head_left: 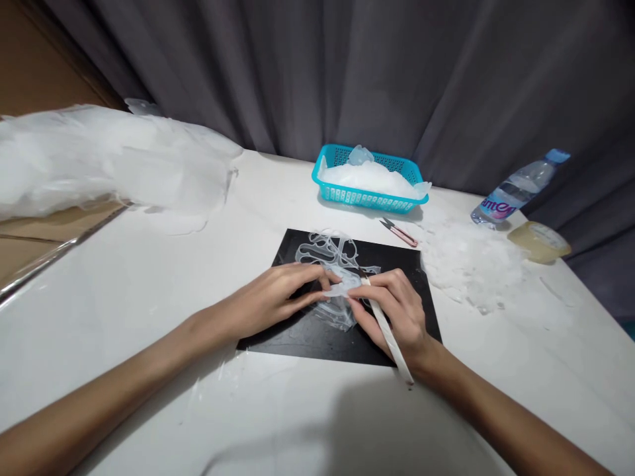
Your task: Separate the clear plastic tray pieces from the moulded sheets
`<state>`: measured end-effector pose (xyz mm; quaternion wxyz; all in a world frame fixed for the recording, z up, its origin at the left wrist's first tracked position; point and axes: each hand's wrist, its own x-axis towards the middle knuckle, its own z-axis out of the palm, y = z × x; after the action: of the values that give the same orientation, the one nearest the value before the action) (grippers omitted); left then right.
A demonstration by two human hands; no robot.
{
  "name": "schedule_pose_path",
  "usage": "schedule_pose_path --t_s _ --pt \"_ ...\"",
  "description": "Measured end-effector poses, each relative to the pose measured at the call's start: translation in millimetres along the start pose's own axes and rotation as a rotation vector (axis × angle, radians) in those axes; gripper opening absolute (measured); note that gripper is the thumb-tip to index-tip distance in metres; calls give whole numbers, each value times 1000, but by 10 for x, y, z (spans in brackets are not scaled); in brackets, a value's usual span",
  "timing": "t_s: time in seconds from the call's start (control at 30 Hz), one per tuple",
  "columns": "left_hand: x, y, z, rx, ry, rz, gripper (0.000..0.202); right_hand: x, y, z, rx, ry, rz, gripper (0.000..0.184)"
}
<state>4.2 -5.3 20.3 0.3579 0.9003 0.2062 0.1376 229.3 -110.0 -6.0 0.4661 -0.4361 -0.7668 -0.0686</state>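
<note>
Over the black mat, my left hand pinches the left edge of a small translucent white, plastic-like piece between thumb and fingertips. My right hand carries a slim white-wrapped stick-shaped tool lying across its fingers, pointing away from me; its tip is hard to make out. The thumb and fingertips of that hand also touch the right side of the small piece. Clear moulded pieces with curled openings lie on the mat just beyond my fingers, and more clear film sits beneath them.
A blue basket filled with white translucent pieces stands at the back. Small pink-handled snips lie before it. To the right are a pile of clear scraps, a tilted water bottle and a yellowish container. Plastic bags fill the left.
</note>
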Motion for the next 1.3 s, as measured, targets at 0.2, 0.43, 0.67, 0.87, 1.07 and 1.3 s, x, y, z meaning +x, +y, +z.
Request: schedule_pose_path --t_s 0.2,0.43,0.67,0.87,1.07,1.3 --pt "-59 5 86 65 -14 -46 39 60 84 17 56 51 168 16" --pt "-84 77 137 263 -12 -24 38 998 1019 -340 -322 332 66 5" --pt "-126 49 218 338 32 -22 43 1260 1788 -190 -184 -86 202 21" --pt "-127 73 56 278 -25 -103 37 824 1082 -201 -18 -171 224 28" --pt "-89 43 54 278 33 -108 46 577 332 -401 455 -556 326 23" --pt "-73 -7 81 319 36 -115 51 428 361 -233 558 -652 262 11"
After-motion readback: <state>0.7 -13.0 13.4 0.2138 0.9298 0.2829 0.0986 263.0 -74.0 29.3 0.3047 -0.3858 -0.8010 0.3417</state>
